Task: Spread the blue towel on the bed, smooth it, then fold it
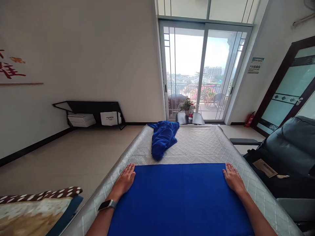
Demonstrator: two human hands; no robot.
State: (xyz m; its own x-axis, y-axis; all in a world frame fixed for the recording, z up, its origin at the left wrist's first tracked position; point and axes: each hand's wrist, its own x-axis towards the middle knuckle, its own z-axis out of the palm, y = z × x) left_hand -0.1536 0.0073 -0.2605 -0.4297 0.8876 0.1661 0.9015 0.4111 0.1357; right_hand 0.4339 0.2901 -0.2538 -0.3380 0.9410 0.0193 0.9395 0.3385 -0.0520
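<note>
1. Left hand (126, 178) and right hand (234, 179) lie flat, fingers together, gripping nothing.
2. Blue fabric (180, 196) lies between the fingers, extending bodyward; both hands equally near, at far corners; long axis unclear.

On my screen, daylight comes through the glass sliding door (202, 65) at upper center, its sky (187, 49) bleached nearly white and distant buildings (213, 70) hazy. The wall (110, 59) at upper left looks dim gray. Wide-angle distortion tilts the dark-framed door (286, 78) at right. I see the flat blue cloth (182, 196) at lower center crisply.
</note>
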